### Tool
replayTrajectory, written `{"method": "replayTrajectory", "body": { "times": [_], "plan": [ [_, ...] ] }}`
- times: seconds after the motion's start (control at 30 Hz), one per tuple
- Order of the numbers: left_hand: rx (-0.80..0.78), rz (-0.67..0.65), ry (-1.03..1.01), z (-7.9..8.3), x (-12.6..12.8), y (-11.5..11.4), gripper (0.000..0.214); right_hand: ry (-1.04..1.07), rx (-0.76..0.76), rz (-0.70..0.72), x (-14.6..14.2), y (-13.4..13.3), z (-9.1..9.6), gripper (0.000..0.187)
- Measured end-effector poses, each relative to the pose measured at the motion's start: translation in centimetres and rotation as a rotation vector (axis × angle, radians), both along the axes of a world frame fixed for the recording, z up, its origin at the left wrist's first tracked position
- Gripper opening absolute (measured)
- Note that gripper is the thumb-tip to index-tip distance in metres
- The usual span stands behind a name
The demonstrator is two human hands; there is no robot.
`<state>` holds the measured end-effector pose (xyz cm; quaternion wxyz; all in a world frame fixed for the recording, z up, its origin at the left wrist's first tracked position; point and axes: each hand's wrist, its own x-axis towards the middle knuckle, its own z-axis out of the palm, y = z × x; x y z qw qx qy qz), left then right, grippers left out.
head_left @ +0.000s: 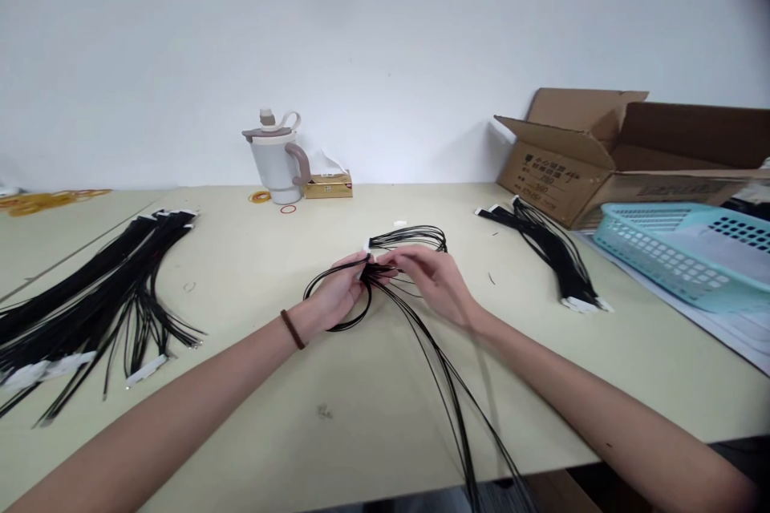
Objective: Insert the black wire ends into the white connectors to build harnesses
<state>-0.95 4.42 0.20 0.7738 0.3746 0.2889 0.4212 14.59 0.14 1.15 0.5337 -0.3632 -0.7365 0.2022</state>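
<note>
Both hands meet at a bundle of thin black wires (pixel 442 361) over the middle of the table. My left hand (pixel 338 292) is closed around the bundle near a small white connector (pixel 367 245), with a loop of wire hanging about its fingers. My right hand (pixel 434 276) pinches at the wires just right of the connector, its thumb and fingertips close together. From the hands the loose wires trail down past the table's front edge. A further curve of black wires (pixel 415 232) arches behind the fingers.
At left lies a large pile of black cables (pixel 78 296) with white connectors. A smaller cable bunch (pixel 550 252) lies right, by a cardboard box (pixel 553 168) and a turquoise basket (pixel 679 256). A tumbler (pixel 277 164), a tissue pack (pixel 328 186) and rubber bands (pixel 54 200) stand or lie behind.
</note>
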Motion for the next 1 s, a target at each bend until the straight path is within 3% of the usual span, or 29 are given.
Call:
{"method": "replayTrajectory", "body": {
  "times": [0.1,0.2,0.27,0.37,0.5,0.6,1.0],
  "plan": [
    [0.015,-0.002,0.031,0.0,0.0,-0.1,0.006,0.318,-0.029,-0.099,0.9,0.1,1.4,0.021],
    [0.025,0.028,0.059,0.0,0.1,-0.3,0.009,0.519,0.117,-0.322,2.6,0.9,2.4,0.023],
    [0.049,0.037,0.061,-0.1,0.1,-0.3,0.010,0.473,0.243,-0.487,3.6,1.1,2.8,0.020],
    [0.063,0.067,0.038,-0.2,0.2,-0.3,0.009,0.133,0.452,-0.648,3.9,0.9,2.8,0.012],
    [0.071,0.077,0.003,-0.2,0.3,-0.3,0.006,-0.422,0.748,-0.551,2.6,0.3,1.4,0.005],
    [0.070,0.098,-0.007,-0.1,0.4,-0.3,0.006,-0.667,0.842,-0.519,1.6,0.2,0.2,0.003],
    [0.079,0.106,-0.026,-0.4,0.4,-0.2,0.006,-0.719,0.815,-0.511,1.3,0.3,-0.3,0.007]
  ]
}}
